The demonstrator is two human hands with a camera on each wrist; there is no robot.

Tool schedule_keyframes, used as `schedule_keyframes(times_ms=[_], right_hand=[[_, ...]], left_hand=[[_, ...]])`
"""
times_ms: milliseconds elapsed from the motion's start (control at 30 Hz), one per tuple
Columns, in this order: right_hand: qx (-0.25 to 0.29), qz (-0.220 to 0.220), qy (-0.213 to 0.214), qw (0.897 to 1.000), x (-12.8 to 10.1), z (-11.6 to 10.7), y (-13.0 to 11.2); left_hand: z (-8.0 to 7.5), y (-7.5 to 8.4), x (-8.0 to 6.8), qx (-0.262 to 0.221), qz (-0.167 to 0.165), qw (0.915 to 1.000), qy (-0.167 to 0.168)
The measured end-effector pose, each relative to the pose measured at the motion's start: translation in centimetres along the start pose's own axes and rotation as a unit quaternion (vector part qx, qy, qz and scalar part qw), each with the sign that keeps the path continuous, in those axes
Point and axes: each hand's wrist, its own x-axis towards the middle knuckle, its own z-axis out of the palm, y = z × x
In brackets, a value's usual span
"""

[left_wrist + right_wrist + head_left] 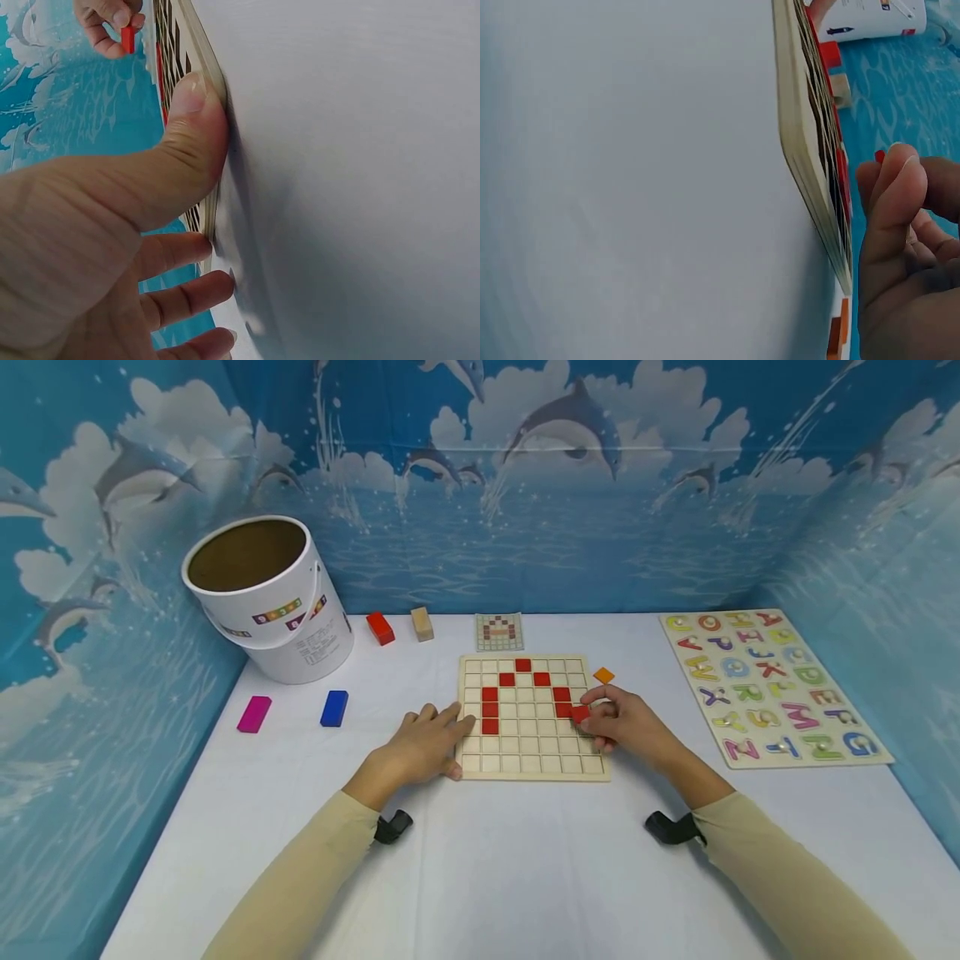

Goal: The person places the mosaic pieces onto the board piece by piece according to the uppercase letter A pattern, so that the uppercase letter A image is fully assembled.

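A wooden grid board (525,758) lies in the middle of the white table with several red tiles set in an arch shape. My right hand (624,720) pinches a red tile (580,714) at the board's right edge; the tile (127,39) shows in the left wrist view too. My left hand (422,745) rests flat on the table and touches the board's left edge (211,90), thumb pressed against its side. An orange tile (603,676) lies just right of the board. A small pattern card (498,632) lies behind the board.
A white cardboard bucket (264,597) stands tilted at the back left. Red (380,628), wooden (422,623), blue (334,707) and magenta (254,713) blocks lie on the left. An alphabet puzzle board (772,687) lies on the right. Blue dolphin backdrop walls enclose the table.
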Motion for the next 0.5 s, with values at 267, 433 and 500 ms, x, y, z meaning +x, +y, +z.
schedule_keyframes(times_ms=[267,433,500], right_hand=[[-0.168,-0.031,0.028,0.985,0.2,1.7,-0.2],[-0.212,-0.045,0.032,0.976,0.3,2.3,-0.6],[-0.216,-0.043,0.029,0.975,0.4,2.4,-0.7]], left_hand=[[-0.1,0.0,-0.1,0.008,0.0,1.0,0.0],[-0.1,0.1,-0.1,0.003,0.003,1.0,0.002],[-0.1,0.0,-0.1,0.001,0.003,1.0,0.002]])
